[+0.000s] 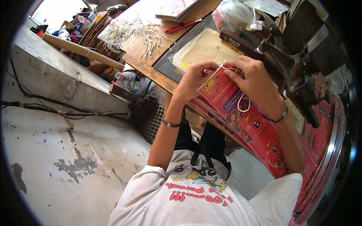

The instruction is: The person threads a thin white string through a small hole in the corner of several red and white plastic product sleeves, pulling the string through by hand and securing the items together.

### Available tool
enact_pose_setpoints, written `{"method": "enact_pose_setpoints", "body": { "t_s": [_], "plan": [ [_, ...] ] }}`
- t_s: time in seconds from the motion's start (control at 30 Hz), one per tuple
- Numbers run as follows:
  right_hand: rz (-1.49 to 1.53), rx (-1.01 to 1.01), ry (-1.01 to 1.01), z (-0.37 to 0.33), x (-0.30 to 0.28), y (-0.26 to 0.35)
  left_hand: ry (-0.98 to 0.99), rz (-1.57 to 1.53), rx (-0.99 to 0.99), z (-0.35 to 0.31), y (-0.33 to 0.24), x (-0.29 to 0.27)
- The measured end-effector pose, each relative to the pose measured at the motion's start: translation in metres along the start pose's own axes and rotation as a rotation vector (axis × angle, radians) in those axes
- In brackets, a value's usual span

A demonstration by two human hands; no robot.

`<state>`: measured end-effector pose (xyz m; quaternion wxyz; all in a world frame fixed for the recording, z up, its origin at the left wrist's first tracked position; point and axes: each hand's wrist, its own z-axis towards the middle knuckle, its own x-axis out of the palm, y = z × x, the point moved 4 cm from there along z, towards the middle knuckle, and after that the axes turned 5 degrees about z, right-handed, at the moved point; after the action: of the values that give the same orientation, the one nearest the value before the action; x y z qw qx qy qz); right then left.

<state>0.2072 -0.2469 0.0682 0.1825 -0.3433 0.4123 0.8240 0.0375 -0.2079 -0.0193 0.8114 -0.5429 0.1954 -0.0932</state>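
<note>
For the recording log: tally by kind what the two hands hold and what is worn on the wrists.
Red printed card, held by left hand and right hand: 1
White string threaded at the card's top: 1
Wristband on the left wrist: 1
Bracelet on the right wrist: 1
Total: 4

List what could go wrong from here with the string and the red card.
1. The white string is thin and pinched only at the fingertips of the left hand and right hand; it may slip from the grip.
2. The red card is held at its top edge, so pulling hard might tear it.
3. The dark metal machine sits close beside the right hand, which could knock against it.
</note>
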Motion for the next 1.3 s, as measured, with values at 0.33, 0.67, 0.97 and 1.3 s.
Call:
{"method": "enact_pose_setpoints", "body": {
  "t_s": [0.33,0.67,0.97,1.3],
  "plan": [
    [-0.092,-0.039,-0.060,-0.003,0.014,-0.003,-0.001,0.000,0.042,0.001,-0.001,0.001],
    [-0.279,-0.062,-0.044,-0.004,0.022,-0.007,-0.028,0.062,0.104,-0.002,-0.002,0.000],
    [-0.303,-0.058,-0.022,-0.004,0.018,-0.004,-0.033,0.103,0.066,-0.001,-0.009,0.001],
    [-0.072,-0.005,-0.014,0.002,-0.002,-0.003,-0.085,0.138,-0.045,0.000,-0.001,-0.002]
  ]
}}
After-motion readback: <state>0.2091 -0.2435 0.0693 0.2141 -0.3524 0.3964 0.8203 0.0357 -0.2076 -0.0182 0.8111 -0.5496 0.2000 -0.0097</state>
